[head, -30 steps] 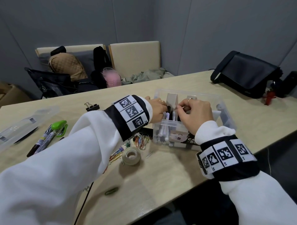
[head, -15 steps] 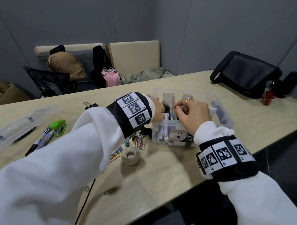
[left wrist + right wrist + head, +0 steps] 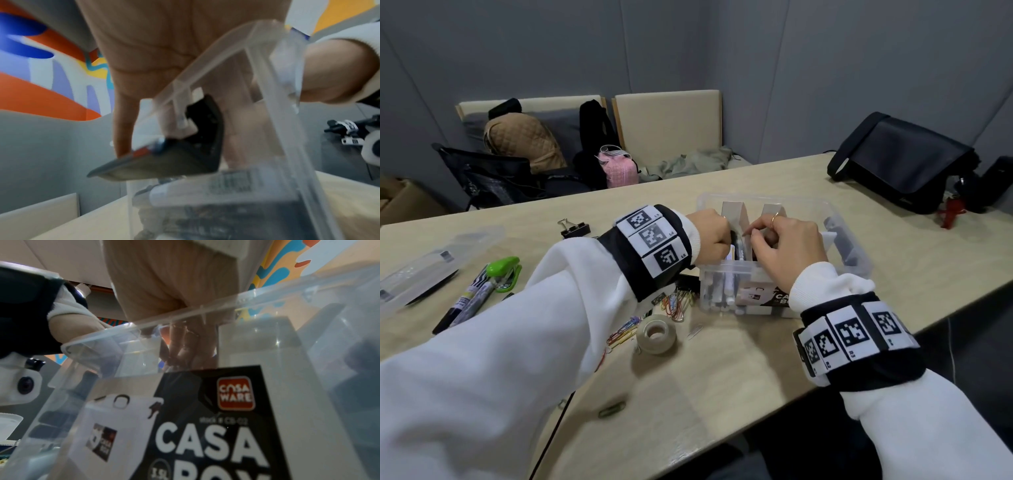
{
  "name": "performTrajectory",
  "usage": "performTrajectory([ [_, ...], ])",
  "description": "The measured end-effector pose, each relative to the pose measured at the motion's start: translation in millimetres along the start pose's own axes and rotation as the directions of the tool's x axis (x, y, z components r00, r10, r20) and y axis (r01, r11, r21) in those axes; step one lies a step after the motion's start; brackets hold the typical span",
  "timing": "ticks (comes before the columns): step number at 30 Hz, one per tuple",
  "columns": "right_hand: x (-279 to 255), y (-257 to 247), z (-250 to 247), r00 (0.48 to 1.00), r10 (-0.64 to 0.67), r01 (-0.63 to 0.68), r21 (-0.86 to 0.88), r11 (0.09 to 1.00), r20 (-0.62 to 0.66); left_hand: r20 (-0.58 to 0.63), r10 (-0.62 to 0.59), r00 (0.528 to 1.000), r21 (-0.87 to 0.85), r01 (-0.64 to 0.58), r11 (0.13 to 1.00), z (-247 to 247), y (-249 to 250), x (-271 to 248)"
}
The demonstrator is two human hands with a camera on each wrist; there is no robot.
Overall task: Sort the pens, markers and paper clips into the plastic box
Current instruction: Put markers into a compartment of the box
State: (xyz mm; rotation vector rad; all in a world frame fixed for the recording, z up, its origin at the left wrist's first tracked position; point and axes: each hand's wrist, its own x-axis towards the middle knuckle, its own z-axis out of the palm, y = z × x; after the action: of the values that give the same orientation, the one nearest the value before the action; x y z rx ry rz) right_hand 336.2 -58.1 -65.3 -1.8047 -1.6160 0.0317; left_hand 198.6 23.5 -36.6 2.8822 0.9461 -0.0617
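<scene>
Clips [image 3: 678, 303] and markers [image 3: 470, 298] wait on the counter [image 3: 722, 377], while beyond them both hands dip into the box [image 3: 859, 260]: left [image 3: 710, 240] curled on a pen [image 3: 739, 245], seemingly seating it; right [image 3: 787, 250] curled, hold unclear.

Both arms wear loose white long sleeves [image 3: 482, 359] with ribbed cuffs; over each cuff sits a wide black wristband; the left band [image 3: 650, 250] carries three white square tiles printed with black pixel-pattern markers, small labels at their corners; the right band [image 3: 856, 339] carries four such tiles in a row, running from 9 o'clock to 3 o'clock across the wrist; a thin gold ring [image 3: 775, 218] circles one of the fingers of the right hand [image 3: 787, 246]; another ring [image 3: 723, 217] shows at the left hand [image 3: 710, 240]; the right wrist view shows a white camera housing with a dark round lens [image 3: 25, 386] strapped under the left wrist.
</scene>
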Motion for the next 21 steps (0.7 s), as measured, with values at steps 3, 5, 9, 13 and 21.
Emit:
performTrajectory([
  [3, -0.1, 0.0, 0.2, 1.000, -0.004, 0.004, 0.006, 1.000, -0.014, -0.117, 0.064, 0.991, -0.115, -0.077, 0.990, 4.4, -2.9, -3.8],
  [5, -0.3, -0.7, 0.4, 1.000, -0.003, 0.003, 0.002, 1.000, -0.015, -0.173, 0.079, 0.982, -0.104, -0.098, 0.990, 6.9, -3.8, -6.1],
  [9, -0.5, -1.0, -0.3, 1.000, 0.007, -0.007, -0.012, 1.000, -0.012, -0.113, 0.008, 0.994, 0.027, -0.005, 1.000, 5.7, -1.4, -7.8],
  [13, -0.5, -1.6, -0.4, 1.000, 0.005, -0.005, -0.020, 1.000, -0.007, -0.019, -0.071, 0.997, 0.054, 0.072, 0.996, 5.4, -2.9, -3.4],
  [21, -0.7, -1.1, 0.1, 1.000, -0.001, 0.000, -0.022, 1.000, -0.013, -0.048, 0.062, 0.997, 0.024, -0.061, 0.998, 6.4, -3.1, -8.6],
])
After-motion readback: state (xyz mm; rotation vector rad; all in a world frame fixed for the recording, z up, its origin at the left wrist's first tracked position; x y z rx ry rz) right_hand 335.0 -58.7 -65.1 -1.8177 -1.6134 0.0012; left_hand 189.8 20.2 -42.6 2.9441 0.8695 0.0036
